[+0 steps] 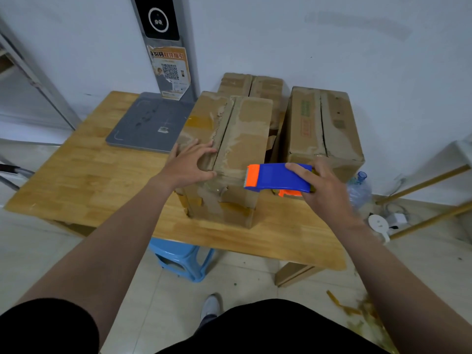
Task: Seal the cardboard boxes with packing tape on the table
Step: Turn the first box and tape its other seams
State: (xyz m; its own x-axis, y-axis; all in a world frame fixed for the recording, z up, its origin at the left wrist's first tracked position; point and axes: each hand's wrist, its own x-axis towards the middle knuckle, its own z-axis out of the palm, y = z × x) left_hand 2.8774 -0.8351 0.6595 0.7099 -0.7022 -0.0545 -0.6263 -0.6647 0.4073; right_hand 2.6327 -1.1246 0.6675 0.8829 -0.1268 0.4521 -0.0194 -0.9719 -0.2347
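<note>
On the light wooden table point(89, 175), at its near edge, stands the tall worn brown cardboard box point(245, 139) that serves as the landmark here. Its top flaps meet along a ragged open seam, and torn patches of old tape show on its front.

The left hand point(189, 162) rests on the box's left top flap at the near corner, with fingers spread and only lightly bent and the thumb down over the front edge, grasping nothing. The right hand point(324, 187) grips a blue plastic tape dispenser with an orange toothed cutter end point(275, 178). It holds the dispenser level at the box's near right top corner, with the cutter pointing left across the front edge. Whether the dispenser touches the cardboard cannot be told.

Just right of the box stands a second brown carton point(337, 129), also split along its top seam. It carries green and red printing too blurred to read. Behind the box, a third carton point(265, 85) sits against the white wall.

Left of the box a flat grey square slab point(145, 123) lies on the table. Behind that rises a grey post with a black panel point(159, 19), bearing a peeling orange poster point(169, 70) with a QR code and Chinese characters that I cannot make out.

Below the box a light blue plastic stool point(184, 259) stands under the table. Right of the box a clear blue water jug point(360, 190) stands on the floor, and yellowish tape scraps point(357, 307) litter the tiles nearer the camera.
</note>
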